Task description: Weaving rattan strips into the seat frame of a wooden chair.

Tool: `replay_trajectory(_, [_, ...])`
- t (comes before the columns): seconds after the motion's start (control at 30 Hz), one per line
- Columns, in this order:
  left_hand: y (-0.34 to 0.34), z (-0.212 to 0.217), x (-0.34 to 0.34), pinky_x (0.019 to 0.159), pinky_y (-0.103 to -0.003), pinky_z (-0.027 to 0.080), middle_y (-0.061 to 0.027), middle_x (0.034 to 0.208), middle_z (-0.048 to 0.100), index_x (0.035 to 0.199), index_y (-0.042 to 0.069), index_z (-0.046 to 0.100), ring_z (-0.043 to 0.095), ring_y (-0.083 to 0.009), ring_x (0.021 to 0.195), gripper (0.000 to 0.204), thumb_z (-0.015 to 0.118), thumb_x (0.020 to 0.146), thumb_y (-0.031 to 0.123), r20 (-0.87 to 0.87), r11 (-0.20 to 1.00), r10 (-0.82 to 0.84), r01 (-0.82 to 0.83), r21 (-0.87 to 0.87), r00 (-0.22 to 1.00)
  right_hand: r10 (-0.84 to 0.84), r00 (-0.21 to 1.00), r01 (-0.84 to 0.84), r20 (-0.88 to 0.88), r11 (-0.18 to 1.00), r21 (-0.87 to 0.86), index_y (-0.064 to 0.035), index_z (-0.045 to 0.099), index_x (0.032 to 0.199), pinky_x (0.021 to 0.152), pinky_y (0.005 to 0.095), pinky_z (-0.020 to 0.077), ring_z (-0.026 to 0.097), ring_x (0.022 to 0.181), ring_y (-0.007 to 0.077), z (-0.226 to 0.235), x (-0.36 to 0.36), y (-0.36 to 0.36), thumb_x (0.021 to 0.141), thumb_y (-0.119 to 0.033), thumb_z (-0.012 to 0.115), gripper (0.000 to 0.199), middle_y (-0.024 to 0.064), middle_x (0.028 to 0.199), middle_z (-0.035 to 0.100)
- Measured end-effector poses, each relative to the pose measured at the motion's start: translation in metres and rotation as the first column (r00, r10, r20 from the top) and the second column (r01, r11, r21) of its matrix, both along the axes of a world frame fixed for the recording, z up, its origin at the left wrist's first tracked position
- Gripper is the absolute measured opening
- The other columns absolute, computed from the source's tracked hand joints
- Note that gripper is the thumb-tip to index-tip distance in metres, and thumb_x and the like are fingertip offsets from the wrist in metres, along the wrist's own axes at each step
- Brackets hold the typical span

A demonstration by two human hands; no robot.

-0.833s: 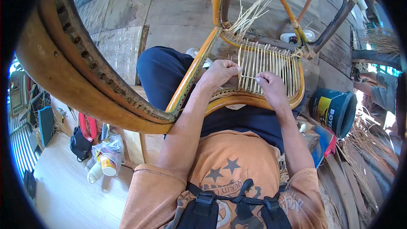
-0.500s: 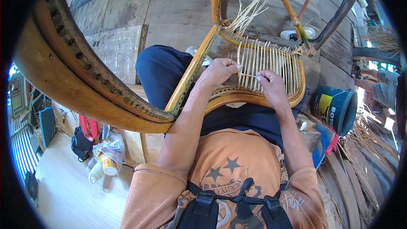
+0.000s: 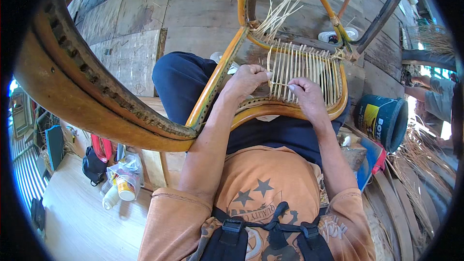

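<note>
Over the person's lap (image 3: 280,136), seemingly for steadiness, sits a yellow cane frame (image 3: 270,109), parallel pale strands (image 3: 316,75) filling its right side. Across these, the right hand (image 3: 308,97) pinches a thin crosswise strand (image 3: 280,84), apparently keeping it straight; the left hand (image 3: 245,81), fingers closed near its left end, hides whether it grips too.

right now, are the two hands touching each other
Apart. The head view shows pale strips in the gap between the left hand and the right hand.
</note>
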State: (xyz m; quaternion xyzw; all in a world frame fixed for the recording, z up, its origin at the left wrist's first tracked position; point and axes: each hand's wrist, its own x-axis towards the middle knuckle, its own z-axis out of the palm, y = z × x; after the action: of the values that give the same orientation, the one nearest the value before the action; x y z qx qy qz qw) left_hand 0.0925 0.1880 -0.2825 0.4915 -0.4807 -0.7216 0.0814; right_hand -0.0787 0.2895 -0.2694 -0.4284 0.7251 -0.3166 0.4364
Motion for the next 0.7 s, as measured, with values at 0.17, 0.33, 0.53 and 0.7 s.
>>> replay_trajectory(0.17, [0.0004, 0.0013, 0.0010, 0.057, -0.023, 0.036, 0.0013, 0.069, 0.054, 0.086, 0.002, 0.063, 0.044, -0.0080, 0.063, 0.022, 0.063, 0.080, 0.023, -0.034, 1.000, -0.006, 0.007, 0.030, 0.999, -0.028, 0.999, 0.027, 0.017, 0.998, 0.061, 0.0005, 0.061, 0.085, 0.065, 0.0274, 0.0435, 0.056, 0.070, 0.0152, 0.0036, 0.0003, 0.0002, 0.080, -0.010, 0.057, 0.012, 0.0085, 0.075, 0.059])
replay_trajectory(0.33, [0.0019, -0.0025, 0.0006, 0.056, -0.023, 0.036, 0.0018, 0.068, 0.053, 0.085, 0.003, 0.063, 0.043, -0.0079, 0.062, 0.021, 0.063, 0.081, 0.023, -0.015, 1.000, 0.006, -0.005, 0.026, 1.000, -0.004, 1.000, 0.005, 0.024, 0.998, -0.055, 0.0002, 0.060, 0.086, 0.061, 0.0201, 0.0383, 0.044, 0.067, 0.0037, -0.0014, 0.0043, 0.0016, 0.081, -0.005, 0.056, 0.008, -0.0033, 0.071, 0.050])
replay_trajectory(0.53, [0.0018, 0.0017, -0.0007, 0.057, -0.023, 0.036, 0.0015, 0.068, 0.053, 0.085, 0.003, 0.063, 0.043, -0.0079, 0.062, 0.020, 0.063, 0.080, 0.023, -0.002, 0.999, 0.011, -0.011, 0.049, 1.000, -0.030, 0.998, 0.027, 0.062, 0.999, 0.035, -0.0002, 0.060, 0.086, 0.062, 0.0197, 0.0382, 0.044, 0.068, 0.0040, 0.0000, -0.0002, 0.0022, 0.081, -0.004, 0.056, 0.007, -0.0040, 0.073, 0.051])
replay_trajectory(0.7, [0.0012, -0.0005, 0.0002, 0.058, -0.022, 0.036, 0.0012, 0.069, 0.053, 0.084, 0.003, 0.063, 0.044, -0.0080, 0.064, 0.021, 0.063, 0.081, 0.024, 0.006, 0.999, 0.009, -0.009, 0.030, 1.000, -0.037, 0.996, 0.040, 0.087, 0.999, -0.037, -0.0004, 0.060, 0.085, 0.061, 0.0192, 0.0380, 0.044, 0.067, 0.0036, -0.0039, 0.0023, 0.0034, 0.080, -0.003, 0.056, 0.007, -0.0041, 0.072, 0.051])
